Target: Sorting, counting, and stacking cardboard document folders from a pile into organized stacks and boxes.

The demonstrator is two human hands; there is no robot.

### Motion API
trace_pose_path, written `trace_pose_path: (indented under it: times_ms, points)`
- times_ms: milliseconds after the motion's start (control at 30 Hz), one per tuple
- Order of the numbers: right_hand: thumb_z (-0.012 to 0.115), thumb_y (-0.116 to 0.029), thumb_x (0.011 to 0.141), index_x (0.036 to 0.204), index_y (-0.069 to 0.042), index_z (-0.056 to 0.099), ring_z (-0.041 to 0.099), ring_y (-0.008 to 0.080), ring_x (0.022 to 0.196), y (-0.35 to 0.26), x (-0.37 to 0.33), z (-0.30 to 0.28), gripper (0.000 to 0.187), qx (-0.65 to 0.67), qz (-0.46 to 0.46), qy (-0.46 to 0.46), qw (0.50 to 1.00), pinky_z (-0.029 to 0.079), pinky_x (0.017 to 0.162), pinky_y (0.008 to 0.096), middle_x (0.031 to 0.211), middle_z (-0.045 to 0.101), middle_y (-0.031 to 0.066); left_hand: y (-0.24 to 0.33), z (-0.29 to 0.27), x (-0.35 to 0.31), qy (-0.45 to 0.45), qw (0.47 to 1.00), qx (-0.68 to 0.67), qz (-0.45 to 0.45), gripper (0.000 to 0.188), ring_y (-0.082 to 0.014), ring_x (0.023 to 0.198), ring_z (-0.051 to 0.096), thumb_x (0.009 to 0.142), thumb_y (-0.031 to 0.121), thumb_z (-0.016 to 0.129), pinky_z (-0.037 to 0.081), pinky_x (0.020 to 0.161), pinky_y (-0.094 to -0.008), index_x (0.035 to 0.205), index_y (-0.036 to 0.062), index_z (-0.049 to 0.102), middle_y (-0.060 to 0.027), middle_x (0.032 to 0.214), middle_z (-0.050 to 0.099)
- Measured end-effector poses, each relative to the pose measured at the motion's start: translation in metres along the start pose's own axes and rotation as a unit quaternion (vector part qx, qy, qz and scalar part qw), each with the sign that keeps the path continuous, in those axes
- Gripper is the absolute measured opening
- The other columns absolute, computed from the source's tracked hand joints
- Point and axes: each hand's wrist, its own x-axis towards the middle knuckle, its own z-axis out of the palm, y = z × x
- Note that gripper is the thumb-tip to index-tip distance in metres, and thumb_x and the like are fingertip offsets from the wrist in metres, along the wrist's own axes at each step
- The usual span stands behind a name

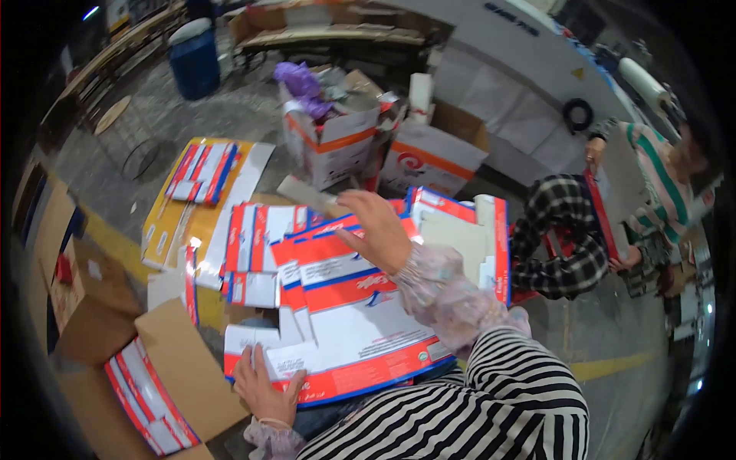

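Note:
In front of me lies a stack of flat printed carton sheets [368,322], white with red bands and blue edges. They are slightly fanned out toward the left. My left hand [264,387] rests on the near left corner of the top sheet with its fingers spread. Over the far edge of the stack, my right hand [377,230] grips the end of a pale flat bar [303,192], which points to the far left. The underside of that grip is hidden. More flat cartons [253,238] lie left of the stack, and others [460,222] lie right of it.
An open brown box [180,368] with printed cartons stands at lower left. A yellow sheet [165,222] bears a small carton bundle [203,172]. Scrap-filled boxes [333,146] stand ahead. At right, a co-worker in a striped top [659,184] holds a red-edged sheet [602,211].

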Motion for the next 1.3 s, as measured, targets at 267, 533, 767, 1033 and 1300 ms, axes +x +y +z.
trace_pose_path:
  times_ms: [267, 533, 767, 1033, 1300]
  points:
    - [0.07, -0.032, 0.08, 0.132, 0.003, 0.035, 0.054, 0.0263, 0.109, 0.024, -0.173, -0.06, 0.072, 0.322, 0.477, -0.139, 0.806, 0.045, 0.091, 0.0351, 0.121, 0.052, 0.0207, -0.035, -0.022, 0.034, -0.127, 0.99, -0.046, 0.046, 0.097, -0.0367, 0.128, 0.032, 0.057, 0.036, 0.083, 0.029, 0.104, -0.0454, 0.135, 0.0022, 0.035, -0.0209, 0.14, 0.028]
    - [0.069, -0.023, 0.083, 0.129, 0.001, 0.044, 0.057, 0.0192, 0.1, 0.007, -0.172, -0.051, 0.057, 0.454, 0.519, -0.102, 0.717, 0.048, 0.085, 0.0319, 0.116, 0.058, 0.0134, -0.075, -0.007, 0.059, -0.204, 0.938, -0.276, -0.044, 0.101, -0.0355, 0.126, 0.037, 0.067, 0.018, 0.075, 0.032, 0.105, -0.0387, 0.144, 0.0012, 0.013, -0.0246, 0.138, 0.029]
    - [0.071, -0.02, 0.081, 0.122, -0.002, 0.053, 0.061, 0.0182, 0.093, 0.015, -0.154, -0.034, 0.048, 0.471, 0.503, -0.146, 0.71, 0.05, 0.08, 0.0317, 0.107, 0.063, 0.0107, -0.089, 0.014, 0.009, -0.142, 0.899, -0.413, -0.033, 0.082, -0.0284, 0.124, 0.041, 0.077, -0.001, 0.059, 0.034, 0.102, -0.0367, 0.146, 0.0068, 0.014, -0.0213, 0.139, 0.035]
    - [0.07, -0.025, 0.081, 0.114, 0.0, 0.057, 0.065, 0.0162, 0.082, 0.033, -0.123, -0.032, 0.043, 0.413, 0.418, -0.22, 0.779, 0.051, 0.073, 0.0288, 0.095, 0.067, 0.0113, -0.016, -0.032, -0.04, -0.045, 0.924, -0.37, -0.09, 0.071, -0.0293, 0.136, 0.021, 0.088, 0.022, 0.062, 0.014, 0.111, -0.0361, 0.143, 0.0021, 0.023, -0.0174, 0.148, 0.022]
    - [0.067, -0.033, 0.082, 0.114, 0.003, 0.056, 0.064, 0.0244, 0.092, 0.052, -0.138, -0.003, 0.049, 0.362, 0.318, -0.304, 0.822, 0.049, 0.082, 0.0331, 0.099, 0.066, 0.0162, -0.035, 0.018, -0.084, -0.035, 0.973, -0.227, -0.03, 0.058, -0.0296, 0.113, 0.05, 0.087, 0.024, 0.062, 0.04, 0.094, -0.0375, 0.133, -0.0041, 0.041, -0.0233, 0.123, 0.051]
